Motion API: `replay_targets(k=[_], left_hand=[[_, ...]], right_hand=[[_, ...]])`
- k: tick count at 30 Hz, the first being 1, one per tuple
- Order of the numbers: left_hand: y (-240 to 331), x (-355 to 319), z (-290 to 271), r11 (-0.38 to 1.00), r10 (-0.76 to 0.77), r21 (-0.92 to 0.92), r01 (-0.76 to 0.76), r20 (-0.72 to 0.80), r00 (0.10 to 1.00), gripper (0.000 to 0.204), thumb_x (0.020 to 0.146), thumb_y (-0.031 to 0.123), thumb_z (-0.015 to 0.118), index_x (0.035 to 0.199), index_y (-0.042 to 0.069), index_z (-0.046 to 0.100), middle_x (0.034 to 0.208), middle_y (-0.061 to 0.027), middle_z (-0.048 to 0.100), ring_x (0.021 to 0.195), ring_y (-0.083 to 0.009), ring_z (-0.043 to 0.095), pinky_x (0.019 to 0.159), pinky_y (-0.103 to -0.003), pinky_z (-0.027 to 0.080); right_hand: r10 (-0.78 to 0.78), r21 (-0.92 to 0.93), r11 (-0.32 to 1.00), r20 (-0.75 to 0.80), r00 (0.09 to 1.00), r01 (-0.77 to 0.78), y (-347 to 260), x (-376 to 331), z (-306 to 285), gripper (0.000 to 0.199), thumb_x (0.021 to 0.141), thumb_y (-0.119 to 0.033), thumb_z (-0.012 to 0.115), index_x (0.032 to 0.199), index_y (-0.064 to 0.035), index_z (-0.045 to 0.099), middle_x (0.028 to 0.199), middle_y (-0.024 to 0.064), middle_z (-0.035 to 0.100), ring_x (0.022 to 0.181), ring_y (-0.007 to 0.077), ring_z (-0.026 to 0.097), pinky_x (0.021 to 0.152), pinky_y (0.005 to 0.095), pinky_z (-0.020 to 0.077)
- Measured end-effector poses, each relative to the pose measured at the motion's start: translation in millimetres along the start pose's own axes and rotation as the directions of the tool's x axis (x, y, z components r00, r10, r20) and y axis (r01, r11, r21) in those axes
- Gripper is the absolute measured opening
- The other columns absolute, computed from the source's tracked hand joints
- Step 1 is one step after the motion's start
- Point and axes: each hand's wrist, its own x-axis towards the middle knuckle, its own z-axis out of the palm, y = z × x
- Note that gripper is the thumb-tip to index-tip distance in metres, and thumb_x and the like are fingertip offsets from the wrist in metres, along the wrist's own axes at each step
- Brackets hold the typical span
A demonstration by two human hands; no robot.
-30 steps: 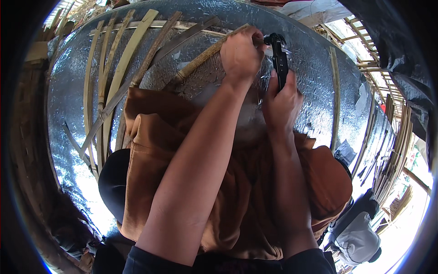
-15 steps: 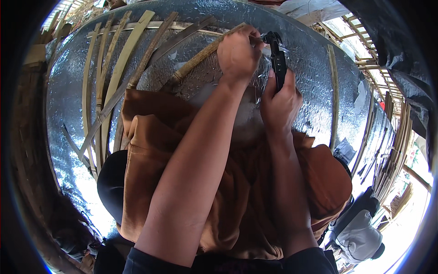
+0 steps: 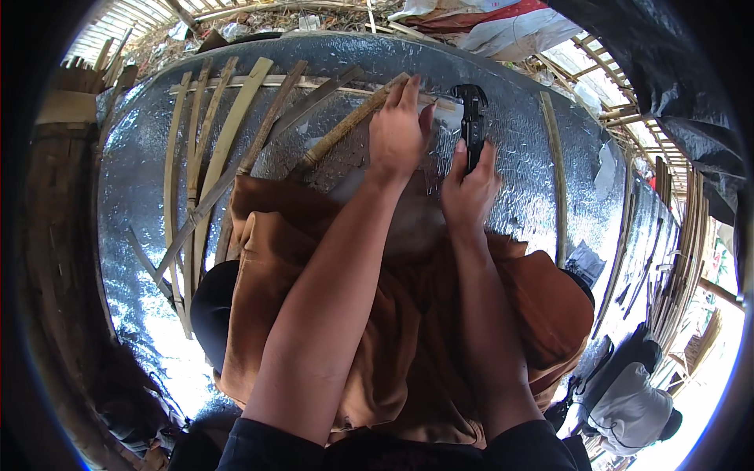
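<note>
Hammer (image 3: 472,118): right hand (image 3: 471,192) pinches it between thumb and fingers; hold firm.
Left hand (image 3: 394,141): fingers extended, thumb apart; keep clear.

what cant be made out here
- Black hammer, handle end: head view, covered by the right hand.
- Left hand, palm: head view, hidden by its own back.
- Dark sleeves, upper ends: head view, cut by lower edge.
- Black sheeting, outer extent: head view, lost in dark rim.

Stretched out as silver sheeting (image 3: 518,125); carried crossing bamboo strips (image 3: 234,125) at left, a thicker bamboo stick (image 3: 338,135) near the middle, a lone slat (image 3: 554,157) at right.
</note>
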Motion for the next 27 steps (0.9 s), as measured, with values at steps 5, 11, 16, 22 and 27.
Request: replay_targets(k=[5,11,16,22,27], left_hand=[[10.3,-12.9,-42.5,0.904,0.213,0.344,-0.255,0.157,0.964,0.045,0.087,0.018,0.071,0.130,0.009,0.060,0.128,-0.0111,0.061,0.121,-0.0338,0.058,0.102,-0.049,0.046],[0.4,-22.3,-46.3,0.823,0.152,0.534,-0.195,0.124,0.981,0.056,0.092,0.041,0.066,0.142,0.018,0.055,0.148,-0.0242,0.044,0.138,-0.0419,0.042,0.114,-0.072,0.022],[-1.0,-29.4,-28.5,0.754,0.002,0.648,-0.107,0.160,0.987,0.072,0.096,0.060,0.050,0.157,0.023,0.041,0.160,-0.0293,0.028,0.147,-0.0466,0.030,0.116,-0.075,0.009],[1.5,-29.8,-24.4,0.784,-0.051,0.616,-0.070,0.176,0.983,0.077,0.096,0.062,0.045,0.162,0.026,0.029,0.165,-0.0266,0.023,0.154,-0.0459,0.016,0.118,-0.072,0.005],[6.1,-25.2,-30.4,0.784,-0.154,0.620,-0.026,0.236,0.959,0.076,0.097,0.062,0.043,0.163,0.027,0.027,0.168,-0.0211,0.019,0.156,-0.0408,0.012,0.120,-0.070,0.003]], right_hand=[[0.053,-0.048,0.997,-0.009,0.999,-0.054,17.6,-0.3,4.4,0.030,0.099,-0.018,0.061,0.115,0.0063,0.054,0.084,0.0321,0.066,0.078,0.0507,0.066,0.069,0.0573,0.0495],[0.004,-0.003,1.000,0.000,1.000,-0.004,18.0,-2.3,8.1,0.039,0.099,-0.015,0.060,0.128,0.0081,0.050,0.099,0.0326,0.067,0.086,0.0503,0.067,0.073,0.0570,0.0515],[-0.077,0.029,0.997,0.047,0.996,0.075,15.7,-3.2,9.5,0.046,0.098,-0.012,0.059,0.138,0.0071,0.045,0.106,0.0334,0.067,0.090,0.0504,0.068,0.075,0.0560,0.0554],[-0.118,0.018,0.993,0.062,0.991,0.117,13.7,-2.2,9.1,0.045,0.099,-0.013,0.058,0.137,0.0063,0.046,0.103,0.0340,0.067,0.085,0.0515,0.068,0.071,0.0570,0.0552],[-0.057,-0.002,0.998,0.114,0.992,0.058,9.8,-2.9,10.0,0.042,0.098,-0.012,0.058,0.134,0.0063,0.049,0.099,0.0333,0.067,0.084,0.0511,0.068,0.070,0.0567,0.0548]])
